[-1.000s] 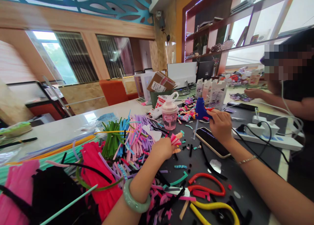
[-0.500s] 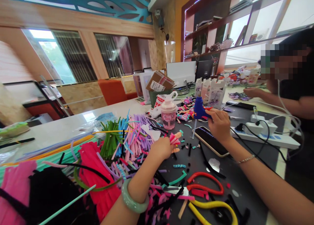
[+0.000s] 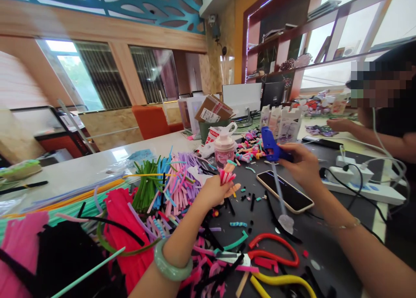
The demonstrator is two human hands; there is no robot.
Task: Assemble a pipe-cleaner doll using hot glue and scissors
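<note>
My right hand (image 3: 300, 163) is shut around a blue hot glue gun (image 3: 272, 150), and a long translucent glue stick (image 3: 278, 189) hangs from it over a smartphone (image 3: 284, 191) lying on the black mat (image 3: 247, 207). My left hand (image 3: 212, 192) pinches a small bundle of pink and peach foam strips (image 3: 228, 177), close to the gun. A pale green bangle (image 3: 172, 261) circles my left wrist. Loose cut pieces are scattered beneath both hands.
Heaps of green, purple, pink and black strips (image 3: 177, 185) fill the left side. Red and yellow bent strips (image 3: 274, 251) lie near the front. A power strip (image 3: 364, 190) with cables sits right, beside a co-worker's hand (image 3: 339, 124). A pink bottle (image 3: 224, 153) stands behind.
My right hand has moved right and the glue stick has swung from pointing down-left to down-right across the phone. My left hand has lifted the strip bundle slightly.
</note>
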